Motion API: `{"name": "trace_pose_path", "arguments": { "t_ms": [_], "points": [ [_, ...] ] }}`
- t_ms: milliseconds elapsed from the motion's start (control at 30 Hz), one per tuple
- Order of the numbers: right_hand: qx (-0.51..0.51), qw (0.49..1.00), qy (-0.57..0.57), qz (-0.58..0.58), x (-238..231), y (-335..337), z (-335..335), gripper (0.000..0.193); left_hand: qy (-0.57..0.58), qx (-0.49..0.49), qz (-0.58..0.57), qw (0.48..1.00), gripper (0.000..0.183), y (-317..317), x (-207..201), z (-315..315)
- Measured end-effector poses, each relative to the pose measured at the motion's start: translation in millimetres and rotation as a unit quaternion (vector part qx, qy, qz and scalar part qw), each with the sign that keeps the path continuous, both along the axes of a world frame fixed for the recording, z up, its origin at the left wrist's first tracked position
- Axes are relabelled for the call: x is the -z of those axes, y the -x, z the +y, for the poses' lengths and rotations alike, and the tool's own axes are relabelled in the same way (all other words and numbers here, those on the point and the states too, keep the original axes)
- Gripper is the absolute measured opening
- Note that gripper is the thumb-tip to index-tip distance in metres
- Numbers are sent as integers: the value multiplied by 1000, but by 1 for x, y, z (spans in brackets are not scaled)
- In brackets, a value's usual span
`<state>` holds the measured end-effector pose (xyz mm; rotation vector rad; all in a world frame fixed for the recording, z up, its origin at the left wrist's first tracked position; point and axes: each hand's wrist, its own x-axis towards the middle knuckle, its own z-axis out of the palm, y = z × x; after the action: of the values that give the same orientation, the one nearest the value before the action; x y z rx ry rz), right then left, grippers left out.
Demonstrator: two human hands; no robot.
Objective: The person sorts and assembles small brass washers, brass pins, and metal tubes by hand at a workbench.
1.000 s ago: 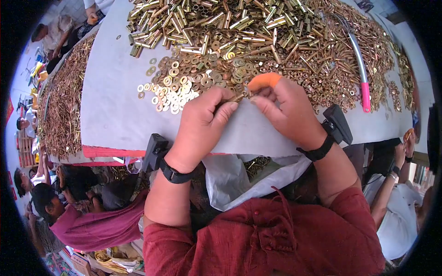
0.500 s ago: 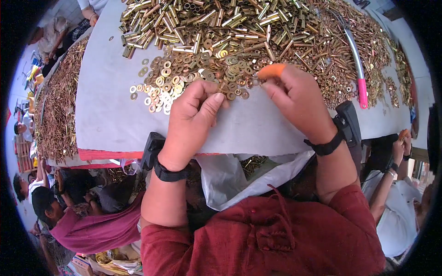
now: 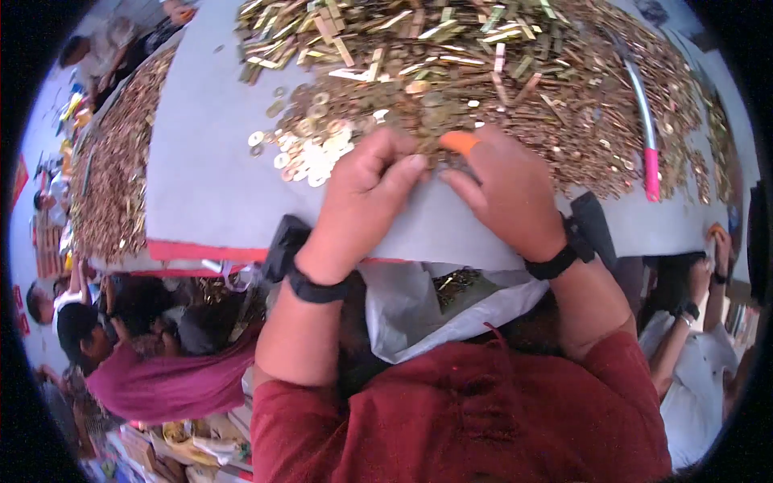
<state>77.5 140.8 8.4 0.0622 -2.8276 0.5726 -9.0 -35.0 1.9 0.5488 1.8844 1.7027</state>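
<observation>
Grey tbl [image 3: 211,161]: 1 pink-handled tool [image 3: 651,153]; L hand [image 3: 366,197] clamped on blurred pc [image 3: 423,150], R hand [image 3: 509,181] (1 orange fingercap [image 3: 459,143]) grip can't tell.

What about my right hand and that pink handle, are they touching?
Apart: the head view plainly shows small metal parts lying between the right hand and the pink handle.

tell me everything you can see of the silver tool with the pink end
The long, slim tool of silver-coloured metal curves gently and ends in a bright-pink sleeve, perhaps plastic or rubber. It lies on the small brown-gold metal parts, pink end toward the person, by the pile's near edge. Its far end is darker and too blurred to identify. Neither the left hand nor the right hand touches it.
</observation>
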Motion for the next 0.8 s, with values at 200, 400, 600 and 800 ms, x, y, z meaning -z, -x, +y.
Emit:
{"name": "trace_pose_path", "arguments": {
  "t_ms": [200,400,600,800],
  "points": [
    [7,1000,-15,24,1,4,-6,20,-58,-19,217,974,13,-1,26,12],
    [43,927,368,-51,18,-2,27,27,0,-25,244,970,15,-5,16,8],
    [57,915,394,-67,12,0,18,28,6,-19,254,967,17,-4,17,3],
    [57,927,368,-51,22,-1,27,28,20,-9,252,968,19,-4,17,4]
  ]
}}
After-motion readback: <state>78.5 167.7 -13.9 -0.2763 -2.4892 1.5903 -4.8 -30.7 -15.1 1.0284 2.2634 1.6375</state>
